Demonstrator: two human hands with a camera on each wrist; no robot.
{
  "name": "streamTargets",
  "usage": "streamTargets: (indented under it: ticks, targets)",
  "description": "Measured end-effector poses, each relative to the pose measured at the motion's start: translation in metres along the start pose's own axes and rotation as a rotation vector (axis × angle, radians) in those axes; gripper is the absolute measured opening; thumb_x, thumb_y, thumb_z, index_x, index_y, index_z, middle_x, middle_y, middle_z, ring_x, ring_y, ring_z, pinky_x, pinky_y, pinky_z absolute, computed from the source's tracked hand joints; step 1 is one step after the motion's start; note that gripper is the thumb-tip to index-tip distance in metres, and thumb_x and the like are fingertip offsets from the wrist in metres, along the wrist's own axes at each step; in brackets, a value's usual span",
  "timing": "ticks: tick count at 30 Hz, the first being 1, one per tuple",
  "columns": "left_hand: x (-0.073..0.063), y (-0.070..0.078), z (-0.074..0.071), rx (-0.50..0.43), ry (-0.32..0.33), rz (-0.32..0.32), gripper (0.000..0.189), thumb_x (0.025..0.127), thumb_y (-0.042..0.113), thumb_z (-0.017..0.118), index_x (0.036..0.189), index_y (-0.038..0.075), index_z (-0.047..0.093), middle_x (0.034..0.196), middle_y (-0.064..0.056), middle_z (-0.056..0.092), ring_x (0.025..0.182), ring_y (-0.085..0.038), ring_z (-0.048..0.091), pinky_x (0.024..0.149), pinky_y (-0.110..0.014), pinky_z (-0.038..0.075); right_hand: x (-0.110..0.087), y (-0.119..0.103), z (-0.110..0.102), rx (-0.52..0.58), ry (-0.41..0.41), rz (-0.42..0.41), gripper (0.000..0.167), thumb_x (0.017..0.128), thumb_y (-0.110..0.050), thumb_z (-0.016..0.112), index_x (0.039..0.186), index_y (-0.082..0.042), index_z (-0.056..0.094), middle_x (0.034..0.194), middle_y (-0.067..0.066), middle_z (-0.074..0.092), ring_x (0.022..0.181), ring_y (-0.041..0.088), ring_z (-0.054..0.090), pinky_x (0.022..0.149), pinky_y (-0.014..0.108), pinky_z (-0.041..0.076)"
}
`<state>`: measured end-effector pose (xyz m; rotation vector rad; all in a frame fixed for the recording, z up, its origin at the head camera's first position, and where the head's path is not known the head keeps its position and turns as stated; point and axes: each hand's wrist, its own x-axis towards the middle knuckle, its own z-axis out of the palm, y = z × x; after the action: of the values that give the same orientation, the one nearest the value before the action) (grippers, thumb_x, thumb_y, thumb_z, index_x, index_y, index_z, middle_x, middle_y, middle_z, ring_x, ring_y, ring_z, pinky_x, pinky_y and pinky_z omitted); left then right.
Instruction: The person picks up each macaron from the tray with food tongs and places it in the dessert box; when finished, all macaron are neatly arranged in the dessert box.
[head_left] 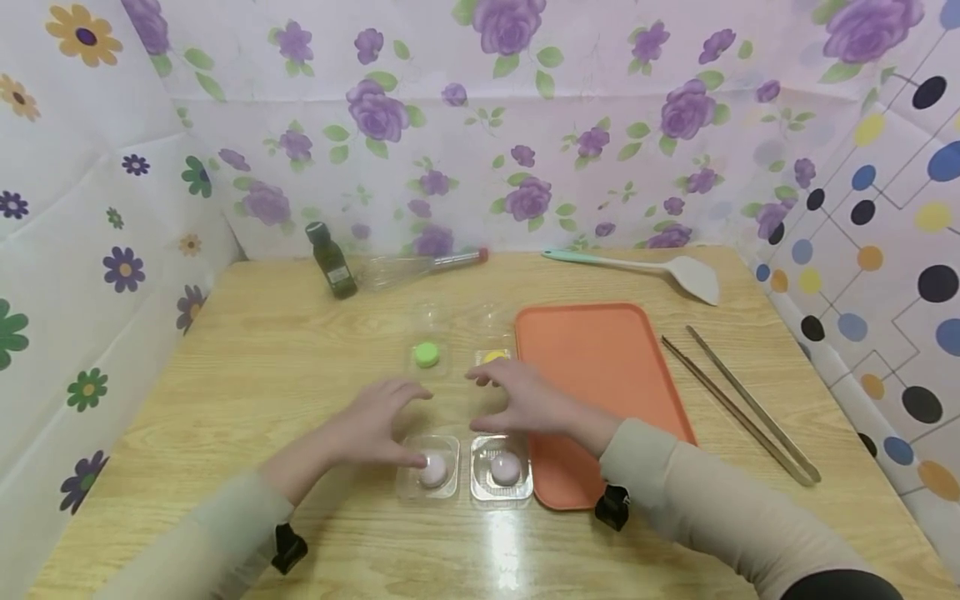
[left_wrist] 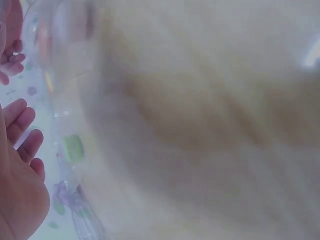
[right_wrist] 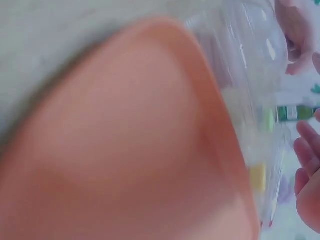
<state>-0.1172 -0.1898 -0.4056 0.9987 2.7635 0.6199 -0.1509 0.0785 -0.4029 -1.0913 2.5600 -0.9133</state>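
In the head view my left hand (head_left: pixel 375 423) hovers over the table with fingers apart, its thumb over the edge of a clear plastic box (head_left: pixel 450 442) that holds a round pale-lilac piece (head_left: pixel 432 472). Whether the thumb touches it, I cannot tell. My right hand (head_left: pixel 521 396) reaches in from the other side, fingers spread and holding nothing. Below it sits a second clear box (head_left: pixel 480 492) with another pale-lilac piece (head_left: pixel 506 468). Farther back are a green round piece (head_left: pixel 427 354) in a clear box and a yellow piece (head_left: pixel 496 357), partly hidden by the right fingers.
An orange tray (head_left: pixel 592 342) lies under the right forearm. Right of it are long metal tongs (head_left: pixel 742 404). Along the back lie a spatula (head_left: pixel 690 275), a whisk (head_left: pixel 420 267) and a dark bottle (head_left: pixel 332 262). Patterned cloth walls surround the wooden table (head_left: pixel 247 367).
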Motion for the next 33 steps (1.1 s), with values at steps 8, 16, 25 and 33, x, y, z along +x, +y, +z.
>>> streamTargets:
  ticks: [8,16,25,33]
  targets:
    - [0.043,-0.004,-0.010,-0.049,0.017,-0.054,0.089,0.068,0.051,0.076,0.137,0.006,0.043,0.138,-0.013,0.043,0.128,-0.030,0.035,0.107,-0.052,0.025,0.004,0.027,-0.018,0.064,0.065,0.039,0.068,0.078,-0.036,0.075,0.133,-0.006,0.049,0.120,0.013,0.057,0.109,0.030,0.052,0.090,0.043,0.043]
    - [0.077,-0.010,-0.020,-0.041,0.011,-0.073,0.085,0.073,0.053,0.073,0.137,0.005,0.042,0.137,-0.012,0.044,0.125,-0.031,0.038,0.106,-0.052,0.027,0.008,0.051,-0.041,0.070,0.088,0.143,0.069,0.079,-0.033,0.075,0.137,-0.009,0.045,0.124,0.013,0.054,0.111,0.027,0.050,0.090,0.044,0.044]
    - [0.115,-0.011,-0.025,-0.008,-0.009,-0.142,0.085,0.076,0.054,0.069,0.139,0.004,0.040,0.137,-0.013,0.045,0.126,-0.030,0.037,0.108,-0.048,0.024,0.016,0.075,-0.058,0.073,0.094,0.235,0.069,0.082,-0.030,0.072,0.138,-0.004,0.042,0.130,0.016,0.049,0.115,0.032,0.046,0.093,0.047,0.042]
    - [0.140,-0.015,-0.028,0.015,-0.006,-0.208,0.085,0.079,0.052,0.068,0.140,0.003,0.037,0.139,-0.015,0.043,0.129,-0.032,0.035,0.109,-0.048,0.023,0.029,0.091,-0.063,0.037,0.102,0.302,0.075,0.082,-0.039,0.070,0.141,-0.006,0.038,0.130,0.015,0.050,0.116,0.034,0.046,0.094,0.047,0.042]
